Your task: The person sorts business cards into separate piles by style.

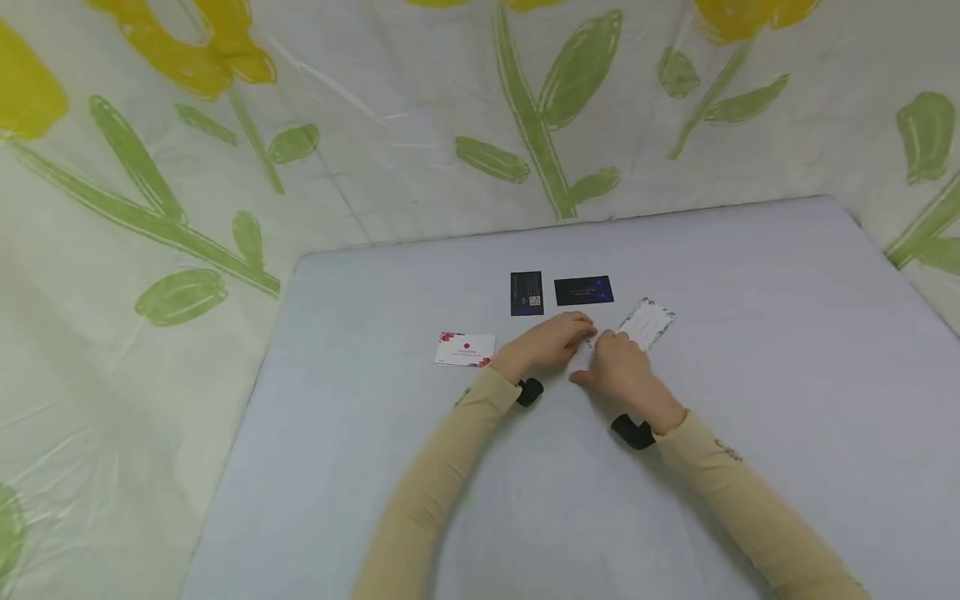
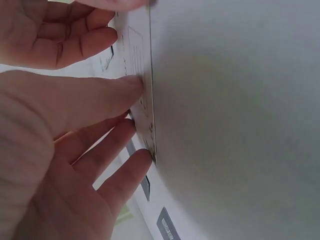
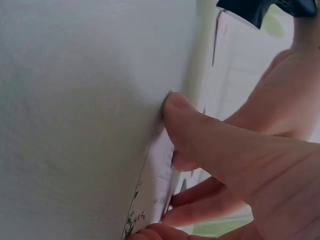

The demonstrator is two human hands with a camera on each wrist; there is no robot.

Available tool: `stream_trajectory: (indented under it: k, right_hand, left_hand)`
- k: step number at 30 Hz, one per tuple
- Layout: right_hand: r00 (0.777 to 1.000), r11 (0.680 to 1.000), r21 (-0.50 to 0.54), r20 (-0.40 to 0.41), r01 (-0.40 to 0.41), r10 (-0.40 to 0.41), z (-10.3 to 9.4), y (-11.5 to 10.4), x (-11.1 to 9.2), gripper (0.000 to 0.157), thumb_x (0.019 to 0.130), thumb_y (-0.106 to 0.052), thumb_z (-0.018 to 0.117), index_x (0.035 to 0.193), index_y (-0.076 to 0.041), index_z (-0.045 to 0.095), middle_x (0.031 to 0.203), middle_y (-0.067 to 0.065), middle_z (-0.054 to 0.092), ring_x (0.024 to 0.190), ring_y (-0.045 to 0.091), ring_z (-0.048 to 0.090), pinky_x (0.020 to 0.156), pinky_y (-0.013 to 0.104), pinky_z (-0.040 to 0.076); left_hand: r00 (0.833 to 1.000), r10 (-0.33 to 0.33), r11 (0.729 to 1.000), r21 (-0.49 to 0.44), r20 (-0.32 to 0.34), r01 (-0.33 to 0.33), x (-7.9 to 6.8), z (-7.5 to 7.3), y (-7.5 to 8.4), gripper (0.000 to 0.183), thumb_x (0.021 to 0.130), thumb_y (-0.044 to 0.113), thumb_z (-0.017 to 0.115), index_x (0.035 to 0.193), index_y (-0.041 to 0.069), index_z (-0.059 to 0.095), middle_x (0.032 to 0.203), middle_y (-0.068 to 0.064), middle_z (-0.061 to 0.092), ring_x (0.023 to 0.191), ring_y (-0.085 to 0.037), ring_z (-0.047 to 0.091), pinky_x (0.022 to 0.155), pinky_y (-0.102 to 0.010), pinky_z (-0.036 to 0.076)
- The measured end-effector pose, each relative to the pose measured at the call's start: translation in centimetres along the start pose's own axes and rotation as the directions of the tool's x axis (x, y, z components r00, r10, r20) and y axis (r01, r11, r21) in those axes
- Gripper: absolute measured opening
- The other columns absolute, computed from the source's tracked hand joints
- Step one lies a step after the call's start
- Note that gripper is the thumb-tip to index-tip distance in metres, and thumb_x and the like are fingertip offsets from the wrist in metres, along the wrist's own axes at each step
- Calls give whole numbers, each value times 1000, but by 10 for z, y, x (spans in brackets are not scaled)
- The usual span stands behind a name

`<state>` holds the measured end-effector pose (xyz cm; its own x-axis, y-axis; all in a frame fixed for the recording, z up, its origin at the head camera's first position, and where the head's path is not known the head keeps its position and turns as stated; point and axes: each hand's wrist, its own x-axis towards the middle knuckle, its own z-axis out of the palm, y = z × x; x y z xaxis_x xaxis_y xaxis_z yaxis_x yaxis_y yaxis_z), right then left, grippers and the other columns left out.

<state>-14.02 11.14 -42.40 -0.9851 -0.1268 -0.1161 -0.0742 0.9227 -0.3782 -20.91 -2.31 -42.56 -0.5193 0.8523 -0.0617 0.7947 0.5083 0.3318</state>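
Observation:
A white card (image 2: 136,55) with fine printed lines and a small leafy pattern lies between the two hands, mostly hidden under them in the head view. My left hand (image 1: 550,342) holds it, thumb on its near part and fingertips along its far edge. From the other side my right hand (image 1: 622,371) grips the same card, its thumb (image 3: 180,107) at the near edge and fingers bent round its end. Just beyond the right knuckles lies another white card (image 1: 647,323) with a blue-green leafy border.
Two dark cards, one upright (image 1: 527,293) and one sideways (image 1: 584,291), lie beyond the hands. White cards with red flowers (image 1: 465,350) lie left of the left wrist. The pale table (image 1: 360,433) meets a flower-patterned curtain (image 1: 390,167) at its back edge.

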Motion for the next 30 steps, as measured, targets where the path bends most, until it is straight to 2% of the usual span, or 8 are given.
stream_trajectory:
  k: [5,9,12,15,18,20,24,30]
  right_hand:
    - [995,991,134,96,15,-28,-8,9,3,50,65,-34,76,78,3,45,67,12,45,60,24,44,50,33,37]
    - [987,968,244,127,67,-100,-12,19,5,47,62,-24,79,79,5,47,71,11,46,62,21,42,54,29,36]
    - [978,959,265,151,101,-144,-14,23,8,47,61,-21,80,84,7,50,76,12,50,66,21,44,59,29,38]
    - [974,955,270,150,123,-168,-13,25,11,45,62,-19,79,87,5,51,77,10,50,67,21,44,58,29,37]
    - [980,943,307,101,131,-170,-10,25,14,34,68,-14,74,87,2,52,77,10,51,67,21,45,57,30,37]
    - [986,928,343,32,143,-164,-9,23,16,24,74,-10,69,89,2,54,81,12,56,70,23,50,58,30,40]
    - [986,893,418,-97,165,-137,-8,18,23,13,81,-8,62,92,0,59,89,14,61,77,24,56,63,32,45]
    - [991,830,543,-112,126,-77,-8,7,38,19,78,-13,67,90,0,59,80,12,59,69,20,54,57,25,43]
  left_hand:
    - [998,-59,998,19,16,58,-8,-3,0,37,85,3,51,122,1,49,121,-8,47,115,-18,40,98,-21,26]
    - [992,-129,991,-32,13,130,-17,-4,-1,41,84,10,58,123,4,49,119,-5,47,111,-15,41,94,-20,29]
    - [983,-182,979,-87,6,182,-25,-4,-3,43,82,16,63,122,6,51,116,-3,46,105,-13,42,90,-19,32]
    - [973,-228,966,-135,-32,222,-32,-3,-6,41,79,18,66,117,7,54,112,-2,47,100,-12,43,87,-19,35]
    - [958,-263,948,-215,-116,235,-40,-2,-9,32,78,12,67,109,7,57,106,-2,49,95,-12,46,83,-19,38]
    - [943,-282,926,-308,-179,219,-45,-2,-12,25,80,6,63,104,5,59,102,-4,52,91,-13,50,80,-19,40]
    - [901,-341,851,-495,-269,174,-56,-4,-20,17,82,0,58,99,2,62,98,-7,58,84,-15,56,72,-18,44]
    - [814,-493,776,-578,-307,252,-69,-8,-30,13,81,6,63,94,5,64,90,-4,62,77,-13,56,66,-20,46]
